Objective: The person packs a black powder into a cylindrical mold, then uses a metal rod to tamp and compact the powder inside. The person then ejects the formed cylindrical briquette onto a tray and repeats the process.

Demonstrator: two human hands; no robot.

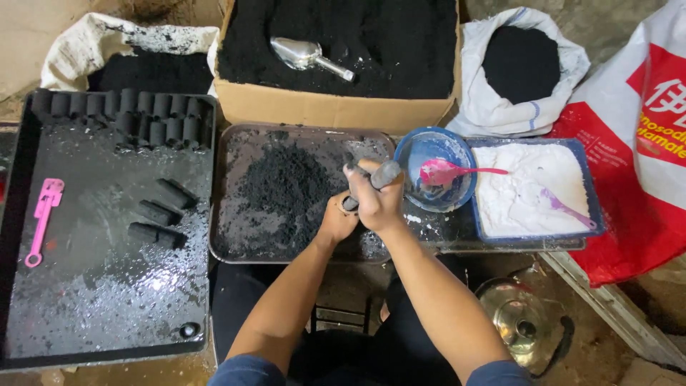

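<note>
Both hands meet over the right part of a dark metal tray (229, 250) that carries a heap of black powder (286, 189). My right hand (377, 201) is closed around a short grey tube-like tool (384, 174), blackened with powder. My left hand (337, 218) grips the lower end of the same tool from below. On the left, a black plastic tray (107, 300) holds three loose black cylinders (161, 212) and rows of more cylinders (136, 114) along its far edge.
A pink plastic tool (41, 218) lies on the black tray. A cardboard box (336, 111) of black powder holds a metal scoop (307, 56). A blue bowl (429, 154) with a pink spoon (450, 171), a blue tray of white powder (529, 179), sacks and a glass lid (518, 322) stand right.
</note>
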